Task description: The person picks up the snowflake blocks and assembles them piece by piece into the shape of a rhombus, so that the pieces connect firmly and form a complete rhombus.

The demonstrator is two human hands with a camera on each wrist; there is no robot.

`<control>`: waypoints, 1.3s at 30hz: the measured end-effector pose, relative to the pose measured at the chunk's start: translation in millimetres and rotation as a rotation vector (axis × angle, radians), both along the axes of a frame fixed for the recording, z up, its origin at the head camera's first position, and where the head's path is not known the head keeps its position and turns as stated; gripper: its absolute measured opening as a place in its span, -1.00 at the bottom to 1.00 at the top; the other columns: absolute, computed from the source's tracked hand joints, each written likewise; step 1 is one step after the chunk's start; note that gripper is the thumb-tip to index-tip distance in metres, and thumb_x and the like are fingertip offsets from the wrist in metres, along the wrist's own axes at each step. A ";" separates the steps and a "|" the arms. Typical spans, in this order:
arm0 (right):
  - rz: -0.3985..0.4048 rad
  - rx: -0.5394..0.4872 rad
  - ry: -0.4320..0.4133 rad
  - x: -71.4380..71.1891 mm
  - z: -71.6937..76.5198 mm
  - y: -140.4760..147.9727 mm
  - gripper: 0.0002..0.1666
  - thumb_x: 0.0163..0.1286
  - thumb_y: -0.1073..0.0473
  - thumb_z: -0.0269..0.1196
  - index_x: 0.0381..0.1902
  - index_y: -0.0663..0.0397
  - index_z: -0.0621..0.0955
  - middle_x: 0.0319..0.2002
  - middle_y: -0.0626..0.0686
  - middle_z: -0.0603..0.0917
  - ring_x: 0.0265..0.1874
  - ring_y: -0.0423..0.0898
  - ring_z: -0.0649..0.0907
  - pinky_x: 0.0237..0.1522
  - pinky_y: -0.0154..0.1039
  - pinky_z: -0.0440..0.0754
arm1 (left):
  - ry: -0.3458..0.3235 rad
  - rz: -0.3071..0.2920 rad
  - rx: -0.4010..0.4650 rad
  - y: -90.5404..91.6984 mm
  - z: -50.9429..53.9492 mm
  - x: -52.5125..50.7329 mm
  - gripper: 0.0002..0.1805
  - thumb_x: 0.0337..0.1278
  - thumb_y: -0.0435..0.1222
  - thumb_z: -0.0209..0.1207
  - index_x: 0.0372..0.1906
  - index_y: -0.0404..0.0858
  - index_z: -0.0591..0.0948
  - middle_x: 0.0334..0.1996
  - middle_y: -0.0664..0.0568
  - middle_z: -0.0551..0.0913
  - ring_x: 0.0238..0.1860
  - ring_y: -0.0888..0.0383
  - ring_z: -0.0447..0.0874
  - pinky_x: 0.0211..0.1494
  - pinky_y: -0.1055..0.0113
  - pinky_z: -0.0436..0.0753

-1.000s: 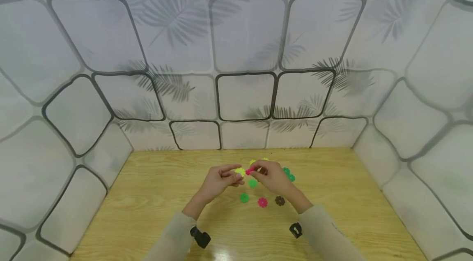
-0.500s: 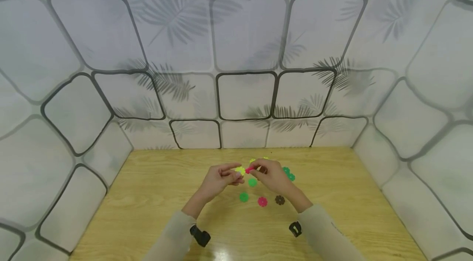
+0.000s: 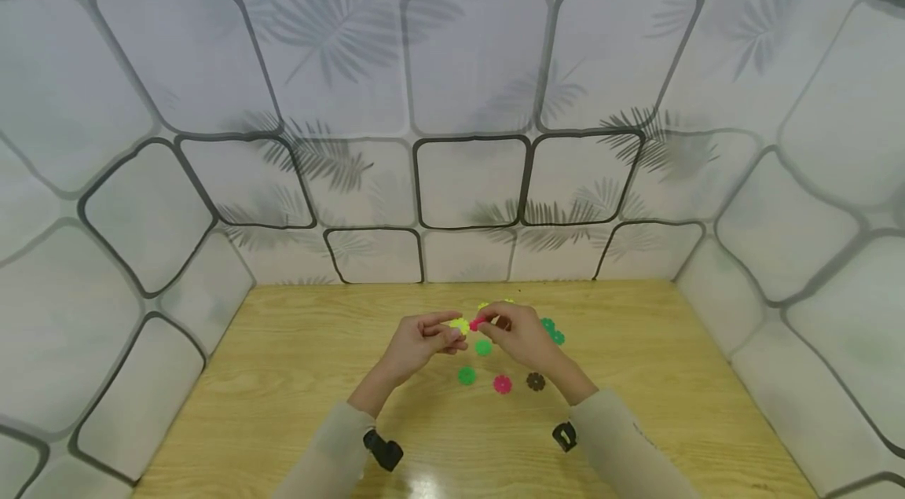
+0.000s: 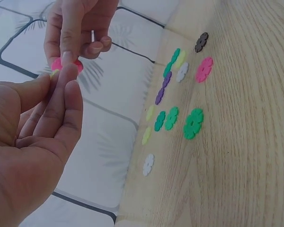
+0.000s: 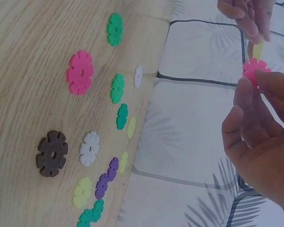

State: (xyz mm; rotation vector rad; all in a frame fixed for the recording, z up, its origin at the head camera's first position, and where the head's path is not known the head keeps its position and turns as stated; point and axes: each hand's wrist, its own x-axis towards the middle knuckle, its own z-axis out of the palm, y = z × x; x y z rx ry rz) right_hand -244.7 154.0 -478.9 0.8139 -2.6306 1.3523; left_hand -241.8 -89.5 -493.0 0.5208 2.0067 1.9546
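In the head view the left hand point(image 3: 420, 346) pinches a yellow flower-shaped disc point(image 3: 460, 325) between thumb and fingers. Facing it, the right hand point(image 3: 519, 335) pinches a pink disc point(image 3: 475, 324). Seen from the right wrist, the pink disc point(image 5: 255, 69) meets the lower end of the yellow disc point(image 5: 257, 50), the two set at an angle; whether they are locked together I cannot tell. In the left wrist view the fingers of the left hand point(image 4: 38, 123) cover most of the yellow piece. Both hands are held above the wooden table.
Loose discs lie on the table point(image 3: 297, 373): green point(image 3: 467, 376), pink point(image 3: 503, 383), brown point(image 3: 536, 382), white point(image 5: 89, 148), purple point(image 5: 113, 169) and yellow point(image 5: 82, 192). A patterned wall covering point(image 3: 467, 185) rises behind the table and at both sides.
Both hands keep nearly the same place and grip. The pink disc has turned slightly between the right fingertips and shows a little more of its face.
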 end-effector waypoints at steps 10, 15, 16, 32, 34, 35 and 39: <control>-0.001 -0.002 0.019 -1.9 -3.0 -0.6 -0.87 0.56 0.17 0.31 -0.03 -0.01 0.76 -0.25 0.06 0.78 -0.49 -0.27 0.65 -0.42 -0.31 0.69 | -0.011 -0.001 0.000 3.3 2.2 3.3 -0.50 0.55 -0.33 0.18 0.45 -0.42 0.50 0.07 -0.45 0.73 -0.09 0.21 0.88 0.27 -0.26 0.65; -0.006 -0.071 0.062 -0.8 -4.3 -3.9 -0.85 0.52 0.21 0.34 -0.05 0.07 0.80 -0.26 0.03 0.77 -0.50 0.01 0.70 -0.44 -0.32 0.69 | -0.016 0.025 0.020 6.5 1.3 3.5 -0.48 0.54 -0.32 0.20 0.44 -0.47 0.49 -0.02 -0.33 0.79 -0.12 0.27 0.87 0.19 -0.05 0.77; -0.011 -0.083 0.065 -0.6 -4.7 -4.4 -0.85 0.51 0.21 0.34 -0.06 0.08 0.81 -0.27 0.02 0.77 -0.49 0.07 0.70 -0.44 -0.32 0.68 | -0.017 0.034 0.025 7.5 0.7 3.4 -0.48 0.53 -0.32 0.20 0.44 -0.47 0.48 -0.04 -0.30 0.81 -0.13 0.28 0.87 0.18 -0.02 0.78; -0.054 -0.138 0.030 2.0 -7.5 -7.1 -0.82 0.49 0.23 0.35 -0.06 0.13 0.83 -0.32 0.01 0.75 -0.51 -0.24 0.65 -0.45 -0.31 0.65 | -0.027 0.011 0.081 10.5 -6.2 2.1 -0.43 0.52 -0.32 0.22 0.46 -0.52 0.44 -0.02 -0.25 0.81 -0.12 0.27 0.87 0.23 -0.14 0.73; -0.050 -0.127 0.027 3.2 -5.4 -7.3 -0.82 0.49 0.22 0.35 -0.05 0.11 0.83 -0.31 0.00 0.75 -0.49 -0.17 0.67 -0.44 -0.31 0.66 | -0.037 0.002 0.080 8.5 -6.1 0.3 -0.44 0.51 -0.34 0.23 0.46 -0.51 0.44 -0.05 -0.21 0.83 -0.14 0.26 0.87 0.23 -0.15 0.73; -0.045 -0.118 0.028 3.3 -4.8 -7.4 -0.82 0.50 0.21 0.35 -0.04 0.10 0.82 -0.31 0.01 0.75 -0.48 -0.15 0.67 -0.44 -0.31 0.66 | -0.040 0.004 0.075 7.8 -5.6 -0.3 -0.44 0.50 -0.35 0.23 0.45 -0.51 0.45 -0.07 -0.21 0.84 -0.15 0.25 0.87 0.22 -0.16 0.72; -0.027 -0.094 0.029 2.9 -5.6 -6.7 -0.80 0.52 0.18 0.34 -0.01 0.07 0.81 -0.35 0.02 0.72 -0.50 -0.20 0.61 -0.47 -0.32 0.61 | -0.014 0.012 0.029 7.4 -1.3 -0.4 -0.44 0.47 -0.34 0.28 0.44 -0.47 0.48 -0.12 -0.25 0.84 -0.15 0.13 0.89 0.21 -0.23 0.71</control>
